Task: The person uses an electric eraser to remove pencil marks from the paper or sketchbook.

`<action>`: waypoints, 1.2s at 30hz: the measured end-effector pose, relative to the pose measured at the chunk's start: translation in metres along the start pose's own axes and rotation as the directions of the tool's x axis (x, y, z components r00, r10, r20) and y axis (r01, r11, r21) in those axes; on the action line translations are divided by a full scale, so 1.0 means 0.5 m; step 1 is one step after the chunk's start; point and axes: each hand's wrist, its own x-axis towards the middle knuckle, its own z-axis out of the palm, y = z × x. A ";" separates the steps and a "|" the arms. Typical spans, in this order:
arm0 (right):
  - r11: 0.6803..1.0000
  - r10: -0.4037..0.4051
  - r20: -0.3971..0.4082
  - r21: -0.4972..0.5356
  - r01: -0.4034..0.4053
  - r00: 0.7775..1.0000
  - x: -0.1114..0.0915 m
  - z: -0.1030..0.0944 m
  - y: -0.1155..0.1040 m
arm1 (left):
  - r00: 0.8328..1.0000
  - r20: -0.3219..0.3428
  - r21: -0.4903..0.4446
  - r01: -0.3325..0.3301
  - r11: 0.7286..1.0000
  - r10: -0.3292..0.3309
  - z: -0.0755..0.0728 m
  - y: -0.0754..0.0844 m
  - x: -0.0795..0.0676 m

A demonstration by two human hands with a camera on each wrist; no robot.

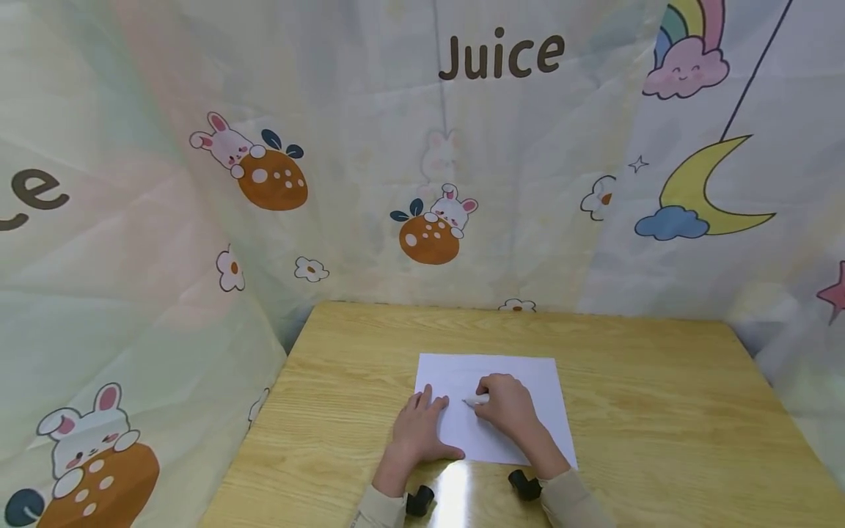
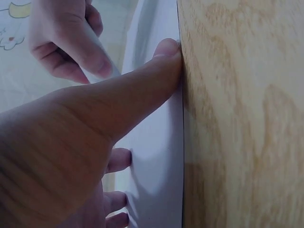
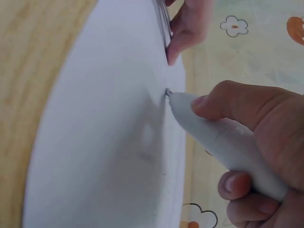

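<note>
A white sheet of paper (image 1: 528,411) lies on the wooden table. My left hand (image 1: 417,430) rests on its left side with fingers spread. In the left wrist view, the thumb (image 2: 137,90) of that hand reaches the paper's near edge. My right hand (image 1: 507,403) grips a thick white pen-shaped tool (image 3: 213,137) with a thin metal tip. The tip meets the paper near its middle, pointing toward the left hand. Faint dark marks show on the paper near the tool in the right wrist view; what they are, I cannot tell.
The wooden table (image 1: 660,396) extends on both sides of the paper. A printed cloth (image 1: 356,147) with rabbits, flowers and a moon hangs behind and beside it. Black wrist pieces (image 1: 524,485) sit by both sleeves, close to the tabletop.
</note>
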 end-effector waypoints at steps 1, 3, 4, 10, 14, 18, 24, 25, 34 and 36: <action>1.000 -0.007 0.007 -0.002 0.007 1.000 0.002 -0.002 0.000 | 1.000 -0.005 -0.001 0.000 1.000 0.000 0.000 0.000 0.001; 1.000 -0.005 0.026 0.001 0.005 1.000 0.003 -0.007 -0.002 | 1.000 -0.010 -0.004 0.003 1.000 -0.003 0.000 0.001 0.002; 1.000 -0.004 0.035 0.001 0.004 0.999 0.003 -0.009 -0.002 | 1.000 -0.004 -0.004 0.007 1.000 -0.007 0.000 0.001 0.002; 0.999 -0.030 0.041 -0.013 0.031 0.999 0.014 -0.002 -0.006 | 1.000 0.011 -0.009 0.017 1.000 -0.017 0.006 0.002 0.003; 1.000 -0.004 0.064 -0.009 0.005 0.998 -0.004 -0.006 0.001 | 1.000 0.011 -0.004 0.011 1.000 -0.011 0.017 0.000 0.000; 1.000 -0.008 0.061 -0.006 0.008 0.998 -0.013 -0.010 0.000 | 1.000 0.005 0.001 0.005 1.000 -0.005 0.017 0.000 -0.002; 1.000 -0.002 0.036 -0.001 0.002 0.999 -0.014 -0.009 0.001 | 1.000 0.011 -0.003 0.014 1.000 -0.014 0.012 -0.001 -0.004; 1.000 0.017 0.037 -0.002 -0.017 0.999 -0.019 -0.009 0.004 | 1.000 0.019 -0.003 0.017 1.000 -0.016 0.013 -0.001 -0.006; 1.000 0.026 -0.016 0.010 -0.026 1.000 -0.023 -0.007 0.014 | 1.000 -0.001 -0.010 0.010 1.000 -0.010 0.012 0.000 -0.009; 0.999 0.047 -0.019 0.008 -0.047 0.999 -0.025 -0.014 0.014 | 1.000 -0.009 -0.014 0.004 1.000 -0.004 0.008 0.001 -0.006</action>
